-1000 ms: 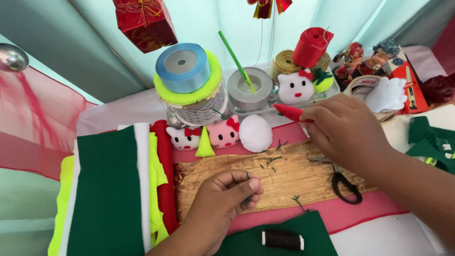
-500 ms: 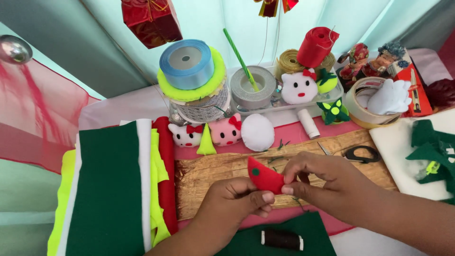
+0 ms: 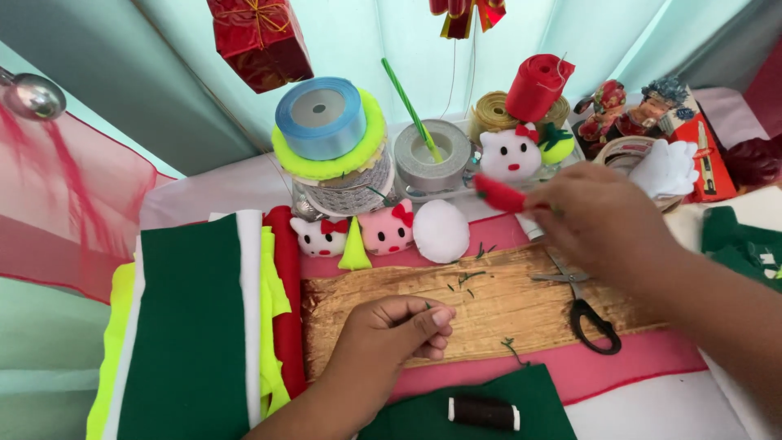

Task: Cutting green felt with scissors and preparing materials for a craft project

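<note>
R hand point(image 3: 599, 224) is up over the back of the table, fingers pinched on a small red felt piece point(image 3: 498, 194), which pokes out to the left, just in front of the white plush head point(image 3: 511, 153). It's blurred, so can't make out its exact shape. L hand point(image 3: 389, 332) rests on the tan wood-grain board point(image 3: 489, 305), fingers curled in, thumb and forefinger nipping a tiny green scrap; more green bits are scattered on the board nearby.

Black-handled scissors point(image 3: 582, 305) lie on the board's right part, under the R wrist, untouched. Dark brown thread spool point(image 3: 484, 412) sits on green felt at the near edge. To the left: stack of green, white, yellow and red felt sheets point(image 3: 195, 326). Behind the board: two small cat plushies, white and pink point(image 3: 386, 231), a yellow-green cone btwn them, and a white pompom point(image 3: 441, 231). Further back, a blue ribbon roll point(image 3: 319, 118) on top of a neon yellow one, and a grey tape roll point(image 3: 432, 155) w/ a green stick in it.
</note>
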